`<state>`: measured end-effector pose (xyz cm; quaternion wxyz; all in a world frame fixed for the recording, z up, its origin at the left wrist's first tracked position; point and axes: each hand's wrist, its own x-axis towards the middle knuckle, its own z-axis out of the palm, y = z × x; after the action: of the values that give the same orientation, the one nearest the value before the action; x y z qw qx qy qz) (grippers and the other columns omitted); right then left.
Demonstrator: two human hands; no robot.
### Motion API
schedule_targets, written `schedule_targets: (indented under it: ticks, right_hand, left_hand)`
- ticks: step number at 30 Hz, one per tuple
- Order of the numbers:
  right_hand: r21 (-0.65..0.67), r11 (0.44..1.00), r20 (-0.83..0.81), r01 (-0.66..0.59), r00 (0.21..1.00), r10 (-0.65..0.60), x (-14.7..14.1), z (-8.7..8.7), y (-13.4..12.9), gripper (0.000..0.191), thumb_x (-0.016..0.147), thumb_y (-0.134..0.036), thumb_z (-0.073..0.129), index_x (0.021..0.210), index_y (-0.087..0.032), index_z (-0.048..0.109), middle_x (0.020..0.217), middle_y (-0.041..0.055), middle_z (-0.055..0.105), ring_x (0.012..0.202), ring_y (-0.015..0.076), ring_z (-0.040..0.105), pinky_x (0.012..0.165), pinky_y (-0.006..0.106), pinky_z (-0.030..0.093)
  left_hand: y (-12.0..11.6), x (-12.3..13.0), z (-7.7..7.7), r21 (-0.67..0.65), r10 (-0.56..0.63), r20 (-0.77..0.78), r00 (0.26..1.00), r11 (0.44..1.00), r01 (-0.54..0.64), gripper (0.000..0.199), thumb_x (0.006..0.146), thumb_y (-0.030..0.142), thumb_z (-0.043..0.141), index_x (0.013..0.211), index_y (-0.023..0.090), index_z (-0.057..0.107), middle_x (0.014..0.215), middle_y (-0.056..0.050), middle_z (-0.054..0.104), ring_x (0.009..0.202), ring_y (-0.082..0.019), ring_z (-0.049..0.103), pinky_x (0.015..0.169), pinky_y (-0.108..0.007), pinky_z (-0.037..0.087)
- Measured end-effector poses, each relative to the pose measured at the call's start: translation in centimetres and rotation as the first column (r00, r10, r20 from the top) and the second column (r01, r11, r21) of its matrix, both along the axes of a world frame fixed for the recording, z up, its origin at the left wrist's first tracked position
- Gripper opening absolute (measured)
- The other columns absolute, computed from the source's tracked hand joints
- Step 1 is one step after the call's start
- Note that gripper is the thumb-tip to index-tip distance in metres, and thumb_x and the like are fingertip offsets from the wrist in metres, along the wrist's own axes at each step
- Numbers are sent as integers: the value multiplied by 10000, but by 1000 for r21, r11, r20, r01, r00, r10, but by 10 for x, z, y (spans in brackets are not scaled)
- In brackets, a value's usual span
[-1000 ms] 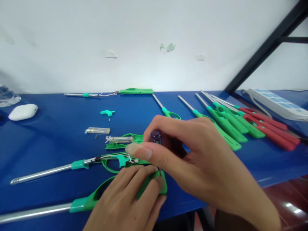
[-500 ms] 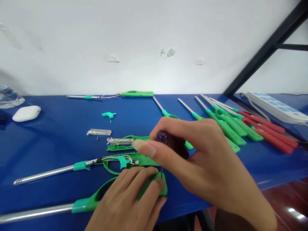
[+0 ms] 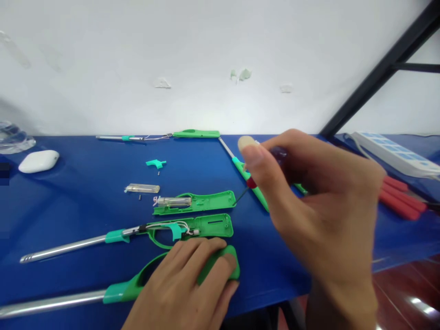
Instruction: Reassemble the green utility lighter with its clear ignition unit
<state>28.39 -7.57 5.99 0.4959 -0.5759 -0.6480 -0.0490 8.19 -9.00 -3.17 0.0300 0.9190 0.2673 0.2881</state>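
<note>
My left hand [image 3: 187, 286] presses a green long-necked lighter [image 3: 135, 284] onto the table, its fingers wrapped over the handle end. In my right hand [image 3: 309, 197] is a screwdriver [image 3: 252, 183] with a dark handle and red collar, raised off that lighter. Its thin shaft slants down to the left, near an opened green casing half [image 3: 216, 200] that carries a clear fuel tank [image 3: 174, 202]. Between that half and my left hand lies another opened lighter [image 3: 213, 225], with wires, a teal trigger [image 3: 176, 230] and a metal tube showing.
A loose clear tank [image 3: 142, 188], a teal trigger [image 3: 156, 163] and tiny screws lie on the blue table [image 3: 85, 192]. A dismantled lighter [image 3: 195, 134] rests along the wall. Red lighter handles [image 3: 402, 199] and a power strip [image 3: 395, 151] are at right, a white case [image 3: 39, 161] at left.
My right hand has lifted the screwdriver away from the lighter's handle end, moving up and right and tilting it. My left hand stays in place on the lighter.
</note>
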Motion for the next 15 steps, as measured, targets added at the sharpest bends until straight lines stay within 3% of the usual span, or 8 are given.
schedule_targets:
  ticks: [6,15]
  right_hand:
    - [47,997,-21,54,998,-53,-1,1,-2,386,1118,-440,727,778,-267,669,658,-23,667,569,129,556,505,319,371]
    - [130,990,-45,50,998,-45,-3,2,-1,444,1151,-436,680,750,-277,576,673,-26,561,597,156,511,612,370,431]
  left_hand:
    - [-1,-1,-1,-1,-8,-1,1000,1000,8,185,1142,189,573,1273,238,694,1266,-47,837,1122,-273,829,985,-481,738]
    - [3,1,-1,-30,-16,14,1000,999,16,169,1129,187,573,1223,252,698,1254,-39,835,1119,-268,826,1001,-471,731]
